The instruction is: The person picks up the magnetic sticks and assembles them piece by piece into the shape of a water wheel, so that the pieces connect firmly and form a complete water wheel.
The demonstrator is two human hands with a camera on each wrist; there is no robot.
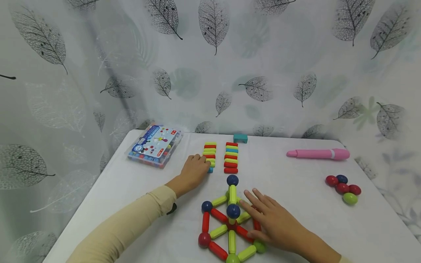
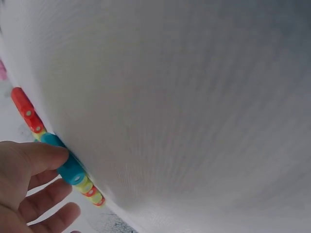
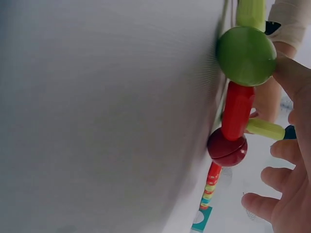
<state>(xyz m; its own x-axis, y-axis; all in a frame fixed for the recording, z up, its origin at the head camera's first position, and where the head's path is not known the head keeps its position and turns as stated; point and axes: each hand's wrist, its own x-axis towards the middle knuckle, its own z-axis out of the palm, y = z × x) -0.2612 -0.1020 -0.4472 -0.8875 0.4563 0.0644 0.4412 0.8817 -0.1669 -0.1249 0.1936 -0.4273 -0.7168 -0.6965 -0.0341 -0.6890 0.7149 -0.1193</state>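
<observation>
Two hands: left hand [image 1: 194, 171] pinches a blue rod [image 2: 65, 162], right hand [image 1: 274, 223] lies flat on the rod-and-ball frame [image 1: 227, 226]

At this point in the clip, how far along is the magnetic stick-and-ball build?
Done: a flat wheel-like frame of red and green sticks joined by balls lies on the table, partly hidden. In hand: the right hand rests open on it, while the left hand pinches a blue stick at the near end of the left stick row. Left: two stick rows and five loose balls remain unused.
</observation>
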